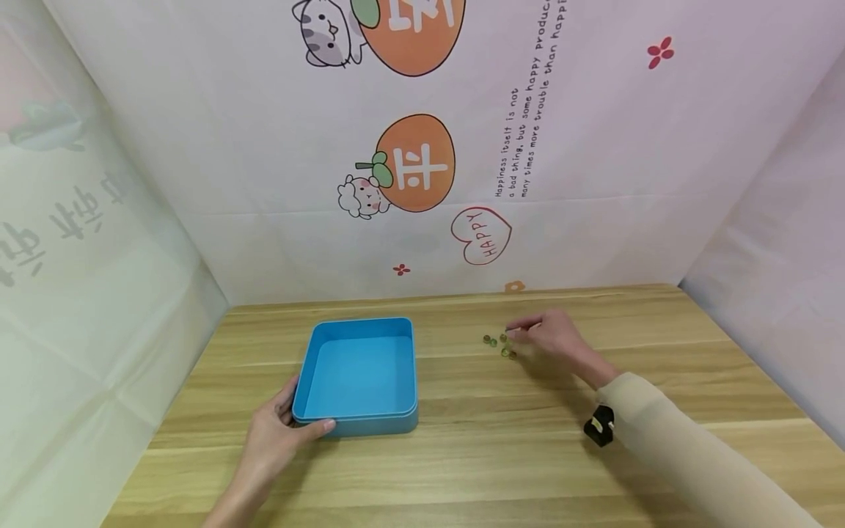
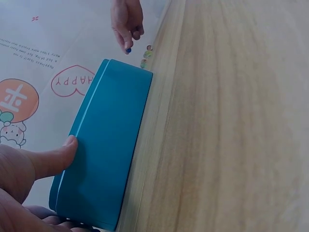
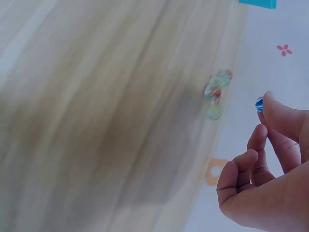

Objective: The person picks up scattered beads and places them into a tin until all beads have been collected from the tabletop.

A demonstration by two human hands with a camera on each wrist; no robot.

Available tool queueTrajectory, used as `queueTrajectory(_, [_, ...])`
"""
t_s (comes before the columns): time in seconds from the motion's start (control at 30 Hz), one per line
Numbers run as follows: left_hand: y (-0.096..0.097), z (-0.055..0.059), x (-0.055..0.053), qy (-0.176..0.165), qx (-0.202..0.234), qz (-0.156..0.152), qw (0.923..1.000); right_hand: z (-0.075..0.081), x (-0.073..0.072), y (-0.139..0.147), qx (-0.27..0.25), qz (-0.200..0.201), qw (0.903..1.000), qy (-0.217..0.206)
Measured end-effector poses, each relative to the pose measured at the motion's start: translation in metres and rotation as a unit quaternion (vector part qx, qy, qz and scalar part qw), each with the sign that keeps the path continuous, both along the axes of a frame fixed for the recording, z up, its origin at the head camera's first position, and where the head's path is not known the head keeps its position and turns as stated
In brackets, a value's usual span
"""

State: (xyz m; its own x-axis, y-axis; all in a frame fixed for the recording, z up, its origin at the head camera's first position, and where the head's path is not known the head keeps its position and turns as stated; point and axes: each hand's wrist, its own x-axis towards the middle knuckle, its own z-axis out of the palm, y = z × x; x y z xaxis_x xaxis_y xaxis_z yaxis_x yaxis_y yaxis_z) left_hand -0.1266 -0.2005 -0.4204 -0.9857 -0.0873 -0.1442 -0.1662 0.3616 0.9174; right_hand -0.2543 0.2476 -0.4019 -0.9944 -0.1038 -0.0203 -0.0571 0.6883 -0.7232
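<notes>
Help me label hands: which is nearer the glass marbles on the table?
Right. The right hand hovers beside the glass marbles; the left hand, farther left, grips the blue box.

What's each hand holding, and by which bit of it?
Right hand: blue-white marble, pinched by its sides. Left hand: blue box, gripped by its near-left corner.

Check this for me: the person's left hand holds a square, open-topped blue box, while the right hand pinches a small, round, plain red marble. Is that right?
Not quite: the small, round marble is blue and white, not plain red, as the right wrist view shows. The right hand does pinch it, while the left hand holds the square, open-topped blue box.
</notes>
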Motion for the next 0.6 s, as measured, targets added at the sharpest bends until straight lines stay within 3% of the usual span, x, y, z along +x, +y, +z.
queueTrajectory(0.13, [0.0, 0.0, 0.0, -0.001, 0.006, 0.0, 1.0, 0.006, 0.002, -0.01, 0.0, 0.008, 0.9998, 0.019])
queueTrajectory(0.6, [0.001, -0.001, -0.001, 0.003, 0.007, -0.001, 1.0, 0.022, 0.001, -0.034, -0.038, 0.018, 0.9991, 0.008])
